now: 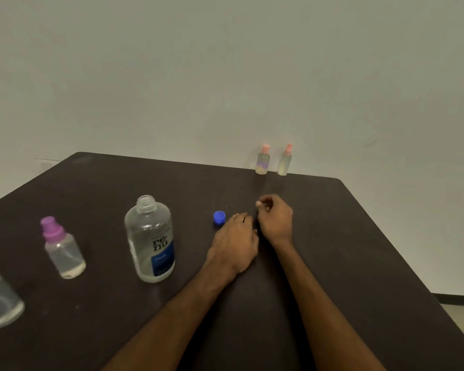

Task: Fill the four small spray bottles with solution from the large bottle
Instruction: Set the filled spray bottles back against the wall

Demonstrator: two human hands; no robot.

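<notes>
Both arms are showing bare. The left forearm point(172, 311) and the right forearm point(324, 303) are running uncovered from the lower edge of the view up to the wrists, each slim and narrowing toward the wrist. The left hand point(232, 241) and the right hand point(275, 220) are likewise going uncovered. A short thumbnail point(259, 203) is catching the light on the right hand. Slight blur is softening the finer detail.

One head-worn camera (wide-angle) looks forward and down — close over the dark table point(346, 250).
</notes>
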